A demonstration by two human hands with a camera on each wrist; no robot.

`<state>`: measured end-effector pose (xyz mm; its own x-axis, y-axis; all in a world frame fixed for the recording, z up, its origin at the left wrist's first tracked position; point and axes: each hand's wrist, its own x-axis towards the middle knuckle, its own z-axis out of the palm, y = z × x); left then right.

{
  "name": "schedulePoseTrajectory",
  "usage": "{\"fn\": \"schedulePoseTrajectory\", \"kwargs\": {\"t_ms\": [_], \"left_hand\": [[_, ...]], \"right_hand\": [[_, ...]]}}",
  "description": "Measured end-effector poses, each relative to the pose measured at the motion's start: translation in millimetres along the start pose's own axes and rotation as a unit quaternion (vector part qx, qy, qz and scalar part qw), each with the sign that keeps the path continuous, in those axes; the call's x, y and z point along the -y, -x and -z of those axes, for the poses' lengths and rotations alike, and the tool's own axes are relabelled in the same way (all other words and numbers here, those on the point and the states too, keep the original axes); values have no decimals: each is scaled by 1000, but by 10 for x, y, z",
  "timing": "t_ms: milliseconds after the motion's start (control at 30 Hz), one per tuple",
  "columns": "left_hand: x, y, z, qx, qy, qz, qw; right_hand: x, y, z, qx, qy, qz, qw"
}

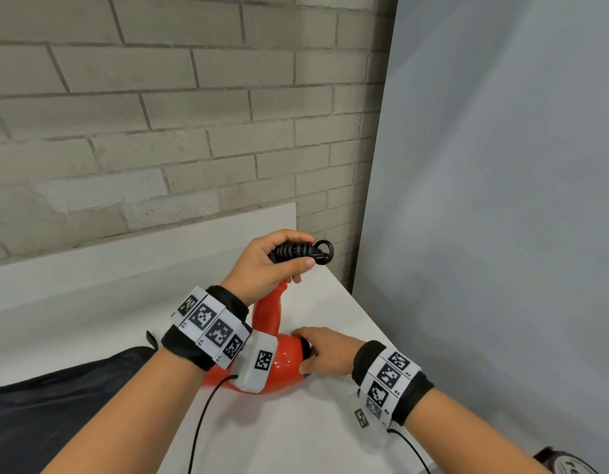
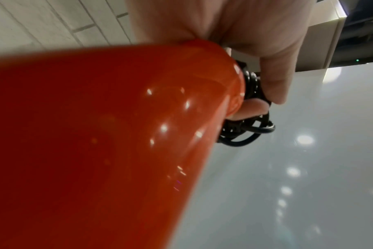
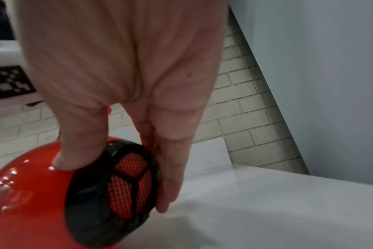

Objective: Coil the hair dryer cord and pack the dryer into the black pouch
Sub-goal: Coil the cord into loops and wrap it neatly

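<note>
Left hand point(image 1: 262, 265) grips the coiled black cord point(image 1: 301, 252) at centre frame — right hand point(image 1: 325, 350) clasps the red hair dryer point(image 1: 286, 362) on the white desk point(image 1: 313, 425), lower centre.

Plain indoor work corner: grey brick wall point(image 1: 159, 114), white table point(image 1: 313, 422), pale blue-grey partition panel point(image 1: 501, 165).
</note>
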<state>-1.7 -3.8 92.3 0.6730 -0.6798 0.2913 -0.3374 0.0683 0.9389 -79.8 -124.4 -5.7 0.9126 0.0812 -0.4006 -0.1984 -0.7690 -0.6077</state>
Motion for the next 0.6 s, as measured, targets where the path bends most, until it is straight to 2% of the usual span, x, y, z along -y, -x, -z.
{"fn": "schedulePoseTrajectory", "kwargs": {"t_ms": [133, 233, 400, 500, 600], "left_hand": [[10, 25, -31, 19, 26, -7, 999], [12, 37, -92, 40, 41, -13, 998], [2, 52, -156, 63, 31, -37, 997], [-6, 80, -104, 48, 7, -66, 997], [39, 106, -24, -13, -50, -86, 995]], "right_hand": [[16, -12, 9, 8, 0, -16, 1000], [88, -22, -38, 29, -16, 3, 999], [142, -50, -60, 23, 8, 14, 1000], [73, -58, 12, 4, 43, -6, 999], [-5, -60, 100, -58, 75, -45, 994]]}}
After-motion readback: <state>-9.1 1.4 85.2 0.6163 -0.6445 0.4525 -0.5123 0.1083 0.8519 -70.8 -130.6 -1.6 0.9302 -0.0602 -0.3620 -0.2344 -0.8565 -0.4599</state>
